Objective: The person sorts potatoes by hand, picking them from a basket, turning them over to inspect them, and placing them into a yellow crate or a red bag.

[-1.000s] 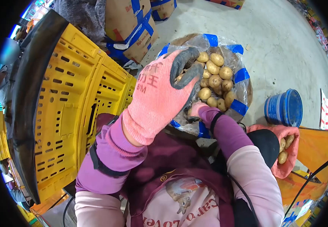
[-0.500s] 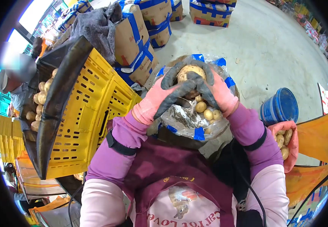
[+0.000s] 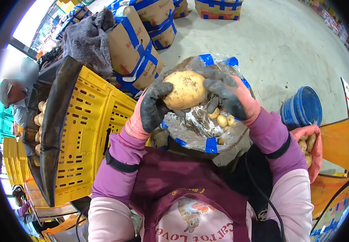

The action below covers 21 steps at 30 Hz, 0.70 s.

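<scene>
A large potato (image 3: 185, 90) with specks of dirt is held up between my two gloved hands. My left hand (image 3: 154, 103) has its fingers wrapped round the potato's left side. On its right side, the fingers of my right hand (image 3: 227, 94) press against it. Both gloves are pink with dark grey palms and fingers. Beneath my hands stands a round container lined with clear plastic (image 3: 190, 141) and taped in blue. Several small potatoes (image 3: 222, 120) lie inside it beside some dark, dirty plastic.
Left stands a yellow crate (image 3: 75, 141) beside a black-edged bin with potatoes (image 3: 40, 119). Taped cardboard boxes (image 3: 132, 48) and a grey cloth (image 3: 89, 40) are behind. At right are a blue bucket (image 3: 303, 107) and a red sack of potatoes (image 3: 314, 151). A person (image 3: 15, 94) is at far left.
The large potato now shows broadside between my hands, which have moved apart to its two ends. The view has shifted slightly, and the crate and bucket appear lower.
</scene>
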### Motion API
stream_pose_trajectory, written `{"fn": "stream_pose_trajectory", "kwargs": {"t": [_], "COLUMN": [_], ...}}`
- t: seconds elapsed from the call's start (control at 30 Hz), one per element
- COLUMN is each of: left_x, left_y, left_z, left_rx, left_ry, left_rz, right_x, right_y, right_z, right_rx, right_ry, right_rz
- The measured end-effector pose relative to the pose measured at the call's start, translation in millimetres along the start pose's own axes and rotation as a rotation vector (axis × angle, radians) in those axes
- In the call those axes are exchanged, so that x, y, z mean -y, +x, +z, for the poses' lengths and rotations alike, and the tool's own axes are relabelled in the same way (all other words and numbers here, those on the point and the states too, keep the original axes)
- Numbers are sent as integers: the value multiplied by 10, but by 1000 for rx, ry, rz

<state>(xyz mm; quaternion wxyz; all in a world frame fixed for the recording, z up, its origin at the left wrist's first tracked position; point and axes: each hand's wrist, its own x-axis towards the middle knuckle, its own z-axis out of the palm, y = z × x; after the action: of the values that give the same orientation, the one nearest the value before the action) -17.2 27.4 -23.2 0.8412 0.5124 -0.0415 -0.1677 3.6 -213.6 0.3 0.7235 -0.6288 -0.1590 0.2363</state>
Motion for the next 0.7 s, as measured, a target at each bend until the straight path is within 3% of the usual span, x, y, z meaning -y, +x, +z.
{"fn": "stream_pose_trajectory", "kwargs": {"t": [0.17,0.23,0.3,0.33,0.4,0.47,0.5,0.57,0.7], "left_x": [-80,-102,-150,-105,-137,-192,-206,-267,-304], "left_y": [11,-5,-2,-17,-48,-94,-111,-149,-194], "left_z": [113,129,50,106,180,162,181,257,261], "left_rx": [-54,-64,58,-13,-14,-14,-19,28,-3], "left_ry": [-80,-35,-28,-166,-139,-57,-59,132,196], "left_rz": [18,16,-98,-119,-66,-22,-15,150,205], "right_x": [-18,-249,-369,-413,-351,-189,-134,-73,-53], "right_y": [-2,25,12,26,60,58,44,7,-13], "right_z": [84,82,89,86,116,124,121,80,98], "right_rx": [40,-102,-122,-174,-228,-165,-157,-88,-68], "right_ry": [9,-338,-352,-433,-511,-337,-340,112,97], "right_rz": [-7,-254,-286,-365,-452,-259,-261,20,-4]}}
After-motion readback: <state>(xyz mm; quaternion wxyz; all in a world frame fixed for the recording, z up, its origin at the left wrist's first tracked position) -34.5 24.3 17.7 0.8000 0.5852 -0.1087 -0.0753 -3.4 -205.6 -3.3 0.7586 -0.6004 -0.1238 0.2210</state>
